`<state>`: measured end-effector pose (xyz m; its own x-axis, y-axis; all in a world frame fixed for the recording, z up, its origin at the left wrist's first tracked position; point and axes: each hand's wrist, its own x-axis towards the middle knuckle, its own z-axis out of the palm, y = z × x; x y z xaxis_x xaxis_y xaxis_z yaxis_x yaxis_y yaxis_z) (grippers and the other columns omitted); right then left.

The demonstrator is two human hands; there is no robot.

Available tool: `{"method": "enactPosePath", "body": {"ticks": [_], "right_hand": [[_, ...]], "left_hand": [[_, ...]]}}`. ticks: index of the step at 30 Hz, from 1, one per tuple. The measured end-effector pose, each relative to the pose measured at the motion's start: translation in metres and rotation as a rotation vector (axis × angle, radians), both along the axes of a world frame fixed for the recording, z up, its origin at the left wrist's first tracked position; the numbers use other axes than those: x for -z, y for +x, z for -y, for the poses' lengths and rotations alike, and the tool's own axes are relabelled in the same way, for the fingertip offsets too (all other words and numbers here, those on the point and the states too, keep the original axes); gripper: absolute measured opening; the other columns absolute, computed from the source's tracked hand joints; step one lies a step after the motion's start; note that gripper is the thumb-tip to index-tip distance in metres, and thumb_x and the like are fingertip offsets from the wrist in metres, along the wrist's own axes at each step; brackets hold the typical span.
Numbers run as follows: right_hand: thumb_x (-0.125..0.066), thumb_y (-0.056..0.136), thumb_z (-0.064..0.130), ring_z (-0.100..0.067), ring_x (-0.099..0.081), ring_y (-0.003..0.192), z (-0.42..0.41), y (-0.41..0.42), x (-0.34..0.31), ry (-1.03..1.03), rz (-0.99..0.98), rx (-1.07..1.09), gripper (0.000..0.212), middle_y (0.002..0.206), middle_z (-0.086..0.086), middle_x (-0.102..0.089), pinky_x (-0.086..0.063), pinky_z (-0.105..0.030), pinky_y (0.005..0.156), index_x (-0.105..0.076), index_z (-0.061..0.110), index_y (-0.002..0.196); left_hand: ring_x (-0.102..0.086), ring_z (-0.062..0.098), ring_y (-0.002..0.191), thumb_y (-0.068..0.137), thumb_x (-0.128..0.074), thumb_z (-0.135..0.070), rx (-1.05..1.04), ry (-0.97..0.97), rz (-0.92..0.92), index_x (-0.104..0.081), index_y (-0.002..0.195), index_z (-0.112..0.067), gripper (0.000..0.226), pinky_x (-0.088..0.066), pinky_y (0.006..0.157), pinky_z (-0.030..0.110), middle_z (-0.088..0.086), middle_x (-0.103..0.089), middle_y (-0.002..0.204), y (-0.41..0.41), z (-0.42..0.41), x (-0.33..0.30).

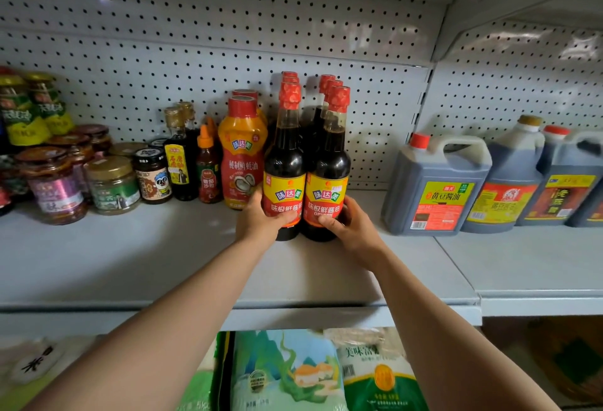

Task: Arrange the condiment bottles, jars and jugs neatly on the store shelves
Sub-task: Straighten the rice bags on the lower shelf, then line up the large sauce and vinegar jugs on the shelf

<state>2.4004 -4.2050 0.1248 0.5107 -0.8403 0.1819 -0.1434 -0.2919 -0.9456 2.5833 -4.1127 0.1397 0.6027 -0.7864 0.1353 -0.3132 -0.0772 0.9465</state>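
Two soy sauce bottles stand touching at the shelf (163, 263) middle, my left hand (261, 218) gripping the left bottle (284, 179), my right hand (346, 224) the right bottle (327, 182). Behind them their rows look tidy; the jars (112, 184) far left of these bottles seem crowded, and the jugs (435, 185) to the right stand lined up.

Dark soy bottles (306, 162) with red caps, yellow-red labels; grey dotted pegboard (195, 35).

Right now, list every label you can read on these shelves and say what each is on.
"味达美" and "味极鲜酱油": both front soy sauce bottles, held by the left hand and right hand.
"味达美": orange squeeze bottle.
"黄豆酱油": nearest jug.
"美味": green bag below.
Jar labels, other jugs, barcodes: too small or blurred.
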Motion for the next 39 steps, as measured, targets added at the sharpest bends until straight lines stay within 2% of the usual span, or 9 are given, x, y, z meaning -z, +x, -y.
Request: {"method": "enactPosePath", "body": {"ticks": [4,7,11,17,20,25,28,33,39], "right_hand": [[-0.074,0.09,0.027,-0.013,-0.059,0.123,-0.017,-0.001,-0.009,0.025,-0.026,0.032,0.07,0.139,-0.002,-0.059,-0.051,-0.024,0.097,-0.038,0.017,0.149],[-0.076,0.088,0.032,-0.02,-0.048,0.136,-0.033,-0.014,-0.016,0.053,-0.061,0.125,0.088,0.152,-0.007,-0.047,-0.044,-0.041,0.11,-0.024,0.018,0.158],[-0.077,0.085,0.04,-0.022,-0.05,0.132,-0.06,-0.048,-0.023,0.008,-0.122,0.317,0.086,0.149,-0.011,-0.049,-0.047,-0.033,0.1,-0.032,0.018,0.155],[-0.078,0.084,0.044,-0.025,-0.052,0.132,-0.124,-0.104,-0.03,-0.072,-0.257,0.542,0.079,0.145,-0.013,-0.053,-0.043,-0.037,0.107,-0.041,0.021,0.15],[-0.078,0.082,0.046,-0.023,-0.05,0.134,-0.168,-0.126,-0.028,-0.122,-0.378,0.641,0.077,0.146,-0.006,-0.054,-0.038,-0.029,0.101,-0.045,0.025,0.148],[-0.077,0.08,0.053,-0.029,-0.053,0.127,-0.243,-0.159,-0.014,-0.07,-0.656,0.723,0.076,0.135,-0.009,-0.061,-0.042,-0.037,0.106,-0.048,0.029,0.146],[-0.077,0.078,0.056,-0.028,-0.05,0.129,-0.292,-0.175,0.005,0.015,-0.77,0.768,0.079,0.138,-0.009,-0.056,-0.041,-0.034,0.105,-0.047,0.031,0.146],[-0.081,0.076,0.052,-0.028,-0.054,0.122,-0.368,-0.198,0.037,0.161,-0.828,0.803,0.084,0.134,-0.013,-0.05,-0.041,-0.026,0.098,-0.043,0.028,0.148],[-0.079,0.08,0.05,-0.028,-0.052,0.128,-0.431,-0.238,0.073,0.311,-0.739,0.856,0.084,0.141,-0.012,-0.046,-0.045,-0.037,0.104,-0.038,0.022,0.149]], "left_hand": [[-0.061,0.026,0.113,0.072,-0.086,-0.036,-0.063,0.068,-0.029,-0.048,0.136,-0.024,0.075,-0.05,0.096,0.041,0.002,-0.064,0.127,-0.012,-0.008,-0.009],[-0.056,0.032,0.122,0.073,-0.085,-0.041,-0.112,0.092,-0.043,-0.038,0.144,-0.018,0.088,-0.048,0.101,0.045,0.007,-0.057,0.138,-0.026,-0.017,-0.02],[-0.044,0.036,0.134,0.075,-0.082,-0.044,-0.104,0.079,0.01,-0.029,0.151,-0.017,0.097,-0.043,0.106,0.052,0.013,-0.043,0.149,-0.043,-0.033,-0.033],[-0.033,0.033,0.139,0.078,-0.081,-0.035,0.079,0.006,0.059,-0.033,0.152,-0.027,0.088,-0.037,0.112,0.044,0.012,-0.031,0.152,-0.084,-0.074,-0.035],[-0.033,0.033,0.138,0.079,-0.081,-0.032,0.193,0.017,0.096,-0.042,0.146,-0.03,0.077,-0.036,0.11,0.041,0.012,-0.034,0.149,-0.102,-0.102,-0.027],[-0.036,0.031,0.135,0.078,-0.08,-0.035,0.393,0.127,0.205,-0.048,0.142,-0.03,0.072,-0.034,0.11,0.039,0.012,-0.04,0.148,-0.122,-0.152,-0.002],[-0.043,0.03,0.13,0.074,-0.083,-0.037,0.479,0.191,0.25,-0.052,0.137,-0.029,0.071,-0.036,0.111,0.041,0.012,-0.046,0.14,-0.136,-0.184,0.019],[-0.046,0.033,0.126,0.075,-0.082,-0.032,0.621,0.337,0.211,-0.049,0.139,-0.03,0.072,-0.04,0.106,0.033,0.014,-0.044,0.138,-0.163,-0.234,0.057],[-0.05,0.032,0.125,0.077,-0.081,-0.035,0.767,0.436,0.307,-0.046,0.143,-0.03,0.074,-0.043,0.1,0.036,0.014,-0.047,0.138,-0.201,-0.264,0.09]]}}
